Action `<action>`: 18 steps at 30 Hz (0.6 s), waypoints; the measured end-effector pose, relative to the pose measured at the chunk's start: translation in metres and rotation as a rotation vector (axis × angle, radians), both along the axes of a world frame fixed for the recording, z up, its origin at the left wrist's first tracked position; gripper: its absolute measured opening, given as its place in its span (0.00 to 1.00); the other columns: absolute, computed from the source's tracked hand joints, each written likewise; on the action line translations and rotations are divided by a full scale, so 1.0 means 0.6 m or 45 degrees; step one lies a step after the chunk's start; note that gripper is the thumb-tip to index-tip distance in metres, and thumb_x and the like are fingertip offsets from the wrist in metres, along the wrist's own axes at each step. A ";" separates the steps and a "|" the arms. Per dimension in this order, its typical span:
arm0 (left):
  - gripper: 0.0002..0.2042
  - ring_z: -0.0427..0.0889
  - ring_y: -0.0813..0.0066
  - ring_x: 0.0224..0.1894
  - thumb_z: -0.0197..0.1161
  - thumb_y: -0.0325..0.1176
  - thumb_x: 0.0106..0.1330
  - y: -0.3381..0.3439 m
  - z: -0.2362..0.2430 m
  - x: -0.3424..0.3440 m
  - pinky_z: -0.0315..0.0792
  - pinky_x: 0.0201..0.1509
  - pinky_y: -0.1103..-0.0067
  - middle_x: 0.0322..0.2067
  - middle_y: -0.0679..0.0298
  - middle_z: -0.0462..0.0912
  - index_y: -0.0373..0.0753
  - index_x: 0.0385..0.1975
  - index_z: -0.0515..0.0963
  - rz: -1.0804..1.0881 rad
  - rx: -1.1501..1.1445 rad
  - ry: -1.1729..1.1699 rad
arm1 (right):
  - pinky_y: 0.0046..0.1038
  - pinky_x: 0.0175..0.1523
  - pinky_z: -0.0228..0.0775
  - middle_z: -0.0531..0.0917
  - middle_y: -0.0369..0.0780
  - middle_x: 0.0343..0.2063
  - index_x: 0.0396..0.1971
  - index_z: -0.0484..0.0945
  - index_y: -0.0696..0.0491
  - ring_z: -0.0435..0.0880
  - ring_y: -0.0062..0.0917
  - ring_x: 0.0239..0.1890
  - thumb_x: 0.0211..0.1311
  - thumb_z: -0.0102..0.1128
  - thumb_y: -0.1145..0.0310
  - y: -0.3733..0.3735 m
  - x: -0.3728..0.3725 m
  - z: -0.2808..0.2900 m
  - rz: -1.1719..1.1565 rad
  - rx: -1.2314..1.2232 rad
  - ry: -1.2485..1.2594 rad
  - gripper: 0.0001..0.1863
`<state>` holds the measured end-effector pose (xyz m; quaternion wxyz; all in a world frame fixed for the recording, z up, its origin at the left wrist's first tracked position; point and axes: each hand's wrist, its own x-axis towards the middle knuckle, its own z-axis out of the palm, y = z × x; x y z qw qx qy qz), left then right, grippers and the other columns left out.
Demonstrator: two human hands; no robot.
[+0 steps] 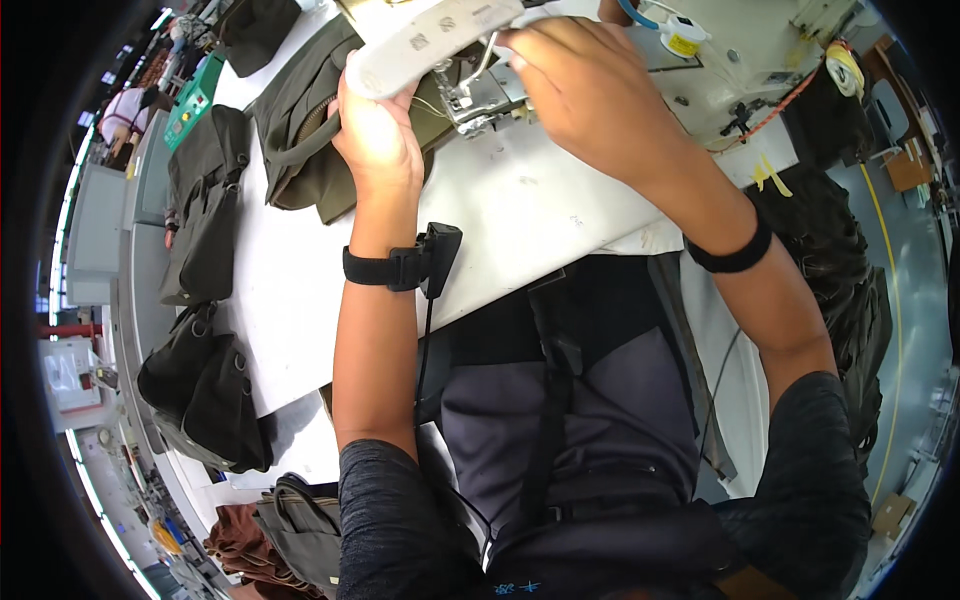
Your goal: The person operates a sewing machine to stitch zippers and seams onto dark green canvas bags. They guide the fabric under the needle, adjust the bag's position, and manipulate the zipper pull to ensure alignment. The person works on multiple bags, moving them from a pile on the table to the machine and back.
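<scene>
A white sewing machine head (440, 42) crosses the top of the view, with a metal presser foot and needle assembly (470, 100) below it. My left hand (382, 140) reaches up beside an olive fabric bag (300, 125); the machine head hides its fingertips. Pale threads (430, 106) run between that hand and the presser foot. Bent over to the right of the needle area, my right hand (580, 95) has its fingers curled together close to a bent metal lever (484, 62). Whatever they pinch is too small or covered to make out.
The white worktable (520, 215) spreads below the machine. Dark olive bags (205, 210) line its left side, with a brown bag (245, 545) at lower left. Dark fabric (840, 290) is heaped at right, and yellow strips (770, 176) lie near the table's right edge.
</scene>
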<state>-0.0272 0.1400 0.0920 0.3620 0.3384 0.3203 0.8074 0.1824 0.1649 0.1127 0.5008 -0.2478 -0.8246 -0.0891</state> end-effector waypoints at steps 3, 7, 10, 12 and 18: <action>0.21 0.81 0.51 0.61 0.44 0.38 0.85 -0.007 0.007 0.018 0.77 0.67 0.59 0.62 0.48 0.79 0.29 0.66 0.69 -0.069 0.051 -0.014 | 0.45 0.48 0.77 0.88 0.51 0.34 0.30 0.83 0.59 0.86 0.46 0.40 0.64 0.61 0.71 0.003 -0.008 0.020 0.163 -0.276 -0.241 0.08; 0.21 0.82 0.52 0.61 0.45 0.39 0.84 -0.012 0.009 0.022 0.76 0.69 0.60 0.62 0.49 0.79 0.28 0.65 0.70 -0.066 0.052 0.014 | 0.48 0.41 0.78 0.85 0.55 0.28 0.25 0.83 0.62 0.85 0.53 0.33 0.65 0.61 0.68 0.023 -0.039 0.014 0.181 -0.416 -0.072 0.13; 0.22 0.82 0.53 0.60 0.45 0.40 0.84 -0.024 0.012 0.031 0.76 0.70 0.62 0.62 0.50 0.79 0.28 0.65 0.70 -0.057 0.009 -0.004 | 0.48 0.43 0.79 0.86 0.56 0.29 0.27 0.84 0.62 0.86 0.54 0.34 0.65 0.63 0.64 0.017 -0.050 0.007 0.105 -0.347 -0.019 0.15; 0.21 0.82 0.54 0.60 0.45 0.40 0.84 -0.029 0.018 0.037 0.76 0.69 0.63 0.62 0.51 0.79 0.29 0.65 0.70 -0.046 0.030 -0.011 | 0.48 0.44 0.79 0.86 0.57 0.29 0.27 0.85 0.62 0.87 0.54 0.35 0.65 0.65 0.60 0.008 -0.051 0.011 0.153 -0.324 0.020 0.17; 0.19 0.82 0.55 0.58 0.45 0.38 0.82 -0.021 0.029 0.050 0.77 0.67 0.64 0.58 0.51 0.81 0.29 0.61 0.72 -0.041 0.070 -0.091 | 0.47 0.48 0.82 0.89 0.51 0.32 0.30 0.88 0.54 0.89 0.51 0.38 0.62 0.65 0.57 0.009 -0.076 0.034 -0.112 -0.753 -0.079 0.15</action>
